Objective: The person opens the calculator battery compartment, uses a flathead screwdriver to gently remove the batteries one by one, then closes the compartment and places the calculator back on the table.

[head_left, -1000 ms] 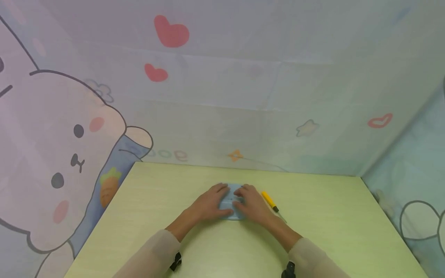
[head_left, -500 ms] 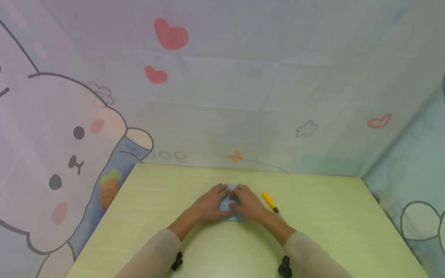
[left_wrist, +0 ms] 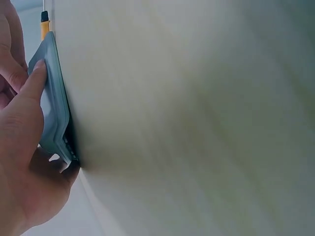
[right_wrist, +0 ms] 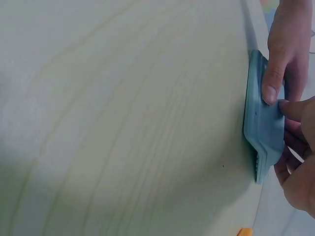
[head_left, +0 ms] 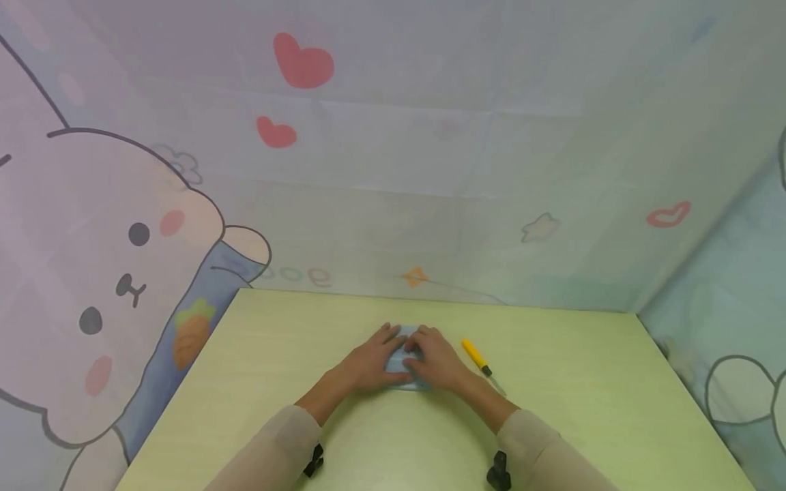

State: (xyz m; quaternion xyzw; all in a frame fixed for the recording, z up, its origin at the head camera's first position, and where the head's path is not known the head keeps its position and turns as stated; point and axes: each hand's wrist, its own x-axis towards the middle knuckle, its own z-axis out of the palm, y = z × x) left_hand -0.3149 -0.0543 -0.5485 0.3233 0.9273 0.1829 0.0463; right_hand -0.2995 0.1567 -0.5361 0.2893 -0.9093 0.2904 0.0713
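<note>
A flat light-blue plastic case [head_left: 396, 363] with rounded corners lies on the table between both hands. A ridged lower end shows in the right wrist view, where the case [right_wrist: 260, 123] sits at the right edge. My left hand [head_left: 366, 361] grips its left side, thumb [left_wrist: 35, 86] lying on the upper face. The right hand [head_left: 446, 361] bends its fingers over the middle and right of the case, the thumb tip [right_wrist: 290, 109] touching the upper face. Whether these fingertips pinch something small is hidden.
A screwdriver [head_left: 476, 356] with a yellow handle and black collar lies just right of the right hand, its shaft toward the person. The pale yellow table [head_left: 583, 382] ends at a printed cloth backdrop [head_left: 393, 150] behind and at the sides.
The right hand has shifted slightly left over the case, its fingers drawing inward. My left hand stays in nearly the same place. The screwdriver has not moved.
</note>
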